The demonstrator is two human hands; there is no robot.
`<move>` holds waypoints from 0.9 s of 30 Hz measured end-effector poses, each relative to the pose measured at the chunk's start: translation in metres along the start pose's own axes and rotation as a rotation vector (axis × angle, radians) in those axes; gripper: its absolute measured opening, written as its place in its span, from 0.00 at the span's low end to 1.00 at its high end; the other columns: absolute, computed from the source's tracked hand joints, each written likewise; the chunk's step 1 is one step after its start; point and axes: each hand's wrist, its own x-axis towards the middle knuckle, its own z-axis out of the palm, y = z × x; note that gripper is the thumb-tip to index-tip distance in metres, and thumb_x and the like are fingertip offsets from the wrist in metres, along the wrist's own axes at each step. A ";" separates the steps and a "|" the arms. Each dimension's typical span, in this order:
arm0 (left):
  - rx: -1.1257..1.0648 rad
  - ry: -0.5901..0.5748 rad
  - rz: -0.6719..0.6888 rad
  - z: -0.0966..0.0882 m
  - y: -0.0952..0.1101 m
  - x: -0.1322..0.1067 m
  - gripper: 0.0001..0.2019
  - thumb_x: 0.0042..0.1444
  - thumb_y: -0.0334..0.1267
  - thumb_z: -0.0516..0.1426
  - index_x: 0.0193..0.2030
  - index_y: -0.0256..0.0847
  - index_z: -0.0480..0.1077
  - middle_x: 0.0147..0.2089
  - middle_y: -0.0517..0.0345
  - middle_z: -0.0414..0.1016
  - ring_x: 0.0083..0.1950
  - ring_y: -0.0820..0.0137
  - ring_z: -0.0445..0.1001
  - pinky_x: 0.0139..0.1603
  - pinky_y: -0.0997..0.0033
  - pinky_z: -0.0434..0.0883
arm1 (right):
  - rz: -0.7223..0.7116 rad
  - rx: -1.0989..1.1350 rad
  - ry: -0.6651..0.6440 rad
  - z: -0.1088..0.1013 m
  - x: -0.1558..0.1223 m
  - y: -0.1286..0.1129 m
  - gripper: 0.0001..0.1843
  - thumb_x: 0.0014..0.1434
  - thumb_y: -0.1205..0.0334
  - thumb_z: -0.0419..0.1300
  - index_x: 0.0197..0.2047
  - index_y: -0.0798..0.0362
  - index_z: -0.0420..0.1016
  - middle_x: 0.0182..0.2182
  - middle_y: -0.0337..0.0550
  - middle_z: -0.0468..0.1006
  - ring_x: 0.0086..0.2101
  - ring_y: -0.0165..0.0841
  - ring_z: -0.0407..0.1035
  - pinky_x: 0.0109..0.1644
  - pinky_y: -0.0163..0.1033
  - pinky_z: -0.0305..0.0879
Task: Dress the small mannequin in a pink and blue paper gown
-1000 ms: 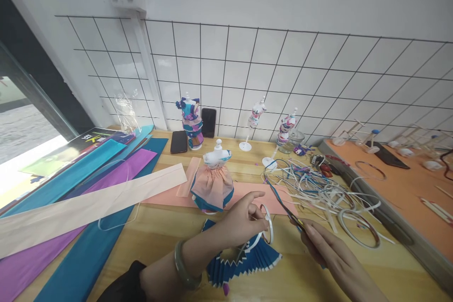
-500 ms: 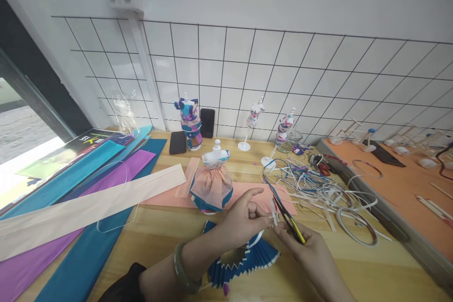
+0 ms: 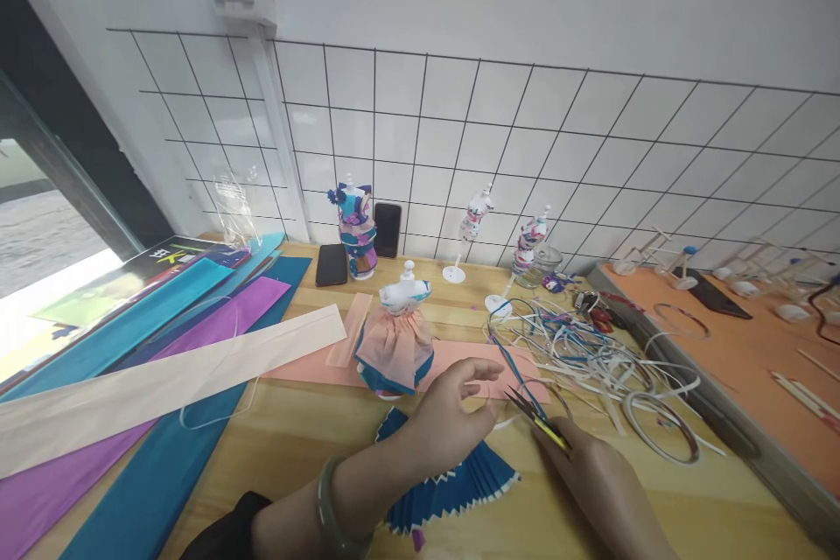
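My right hand [image 3: 591, 464] is closed around a pair of thread snips [image 3: 548, 429] with yellow-and-black handles, its dark pointed blades aimed up and left. Facing the blades, my left hand [image 3: 456, 411] has its thumb and fingers apart. A thin white strip [image 3: 507, 423] shows by the left thumb; whether it touches the thumb I cannot tell. Beneath the left forearm lies a pleated blue paper piece [image 3: 469, 486] with white zigzag edges, partly hidden. Behind the left hand stands a small dress form [image 3: 397, 341] in a gathered peach-and-blue skirt.
Tangled strips [image 3: 584, 346] lie at the right, beside an orange-topped surface [image 3: 741, 367]. Long paper strips [image 3: 177, 367] cover the left. Along the tiled wall stand a decorated dress form [image 3: 358, 232], two others, a glass jar [image 3: 544, 267] and dark phones [image 3: 332, 265].
My hands have moved apart, and the white strip between my fingertips has gone from there. The left fingers have opened, and the snips have turned flatter.
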 end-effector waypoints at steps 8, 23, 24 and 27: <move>-0.535 -0.103 -0.163 0.004 0.017 -0.006 0.15 0.39 0.32 0.69 0.37 0.32 0.76 0.41 0.49 0.77 0.46 0.68 0.74 0.54 0.67 0.65 | -0.232 -0.130 0.176 0.024 -0.006 0.011 0.25 0.63 0.42 0.49 0.47 0.50 0.75 0.29 0.49 0.83 0.26 0.45 0.79 0.25 0.42 0.70; 0.122 -0.081 0.095 0.009 0.027 -0.021 0.15 0.52 0.22 0.51 0.42 0.31 0.76 0.47 0.43 0.78 0.51 0.62 0.75 0.53 0.62 0.70 | -0.611 0.383 0.489 -0.085 -0.032 -0.089 0.06 0.62 0.58 0.59 0.38 0.45 0.79 0.34 0.40 0.83 0.36 0.33 0.79 0.37 0.30 0.74; 0.151 -0.083 0.115 0.009 0.026 -0.021 0.16 0.52 0.21 0.51 0.42 0.31 0.77 0.47 0.43 0.78 0.51 0.62 0.75 0.53 0.62 0.70 | -0.625 0.387 0.484 -0.085 -0.032 -0.092 0.06 0.61 0.58 0.60 0.37 0.45 0.79 0.33 0.39 0.83 0.35 0.33 0.79 0.37 0.29 0.74; 0.225 -0.085 0.154 0.009 0.024 -0.022 0.18 0.51 0.20 0.50 0.43 0.32 0.77 0.47 0.45 0.78 0.50 0.64 0.75 0.51 0.64 0.71 | -0.653 0.386 0.468 -0.083 -0.029 -0.094 0.05 0.62 0.59 0.60 0.36 0.45 0.78 0.32 0.38 0.82 0.34 0.32 0.79 0.37 0.29 0.74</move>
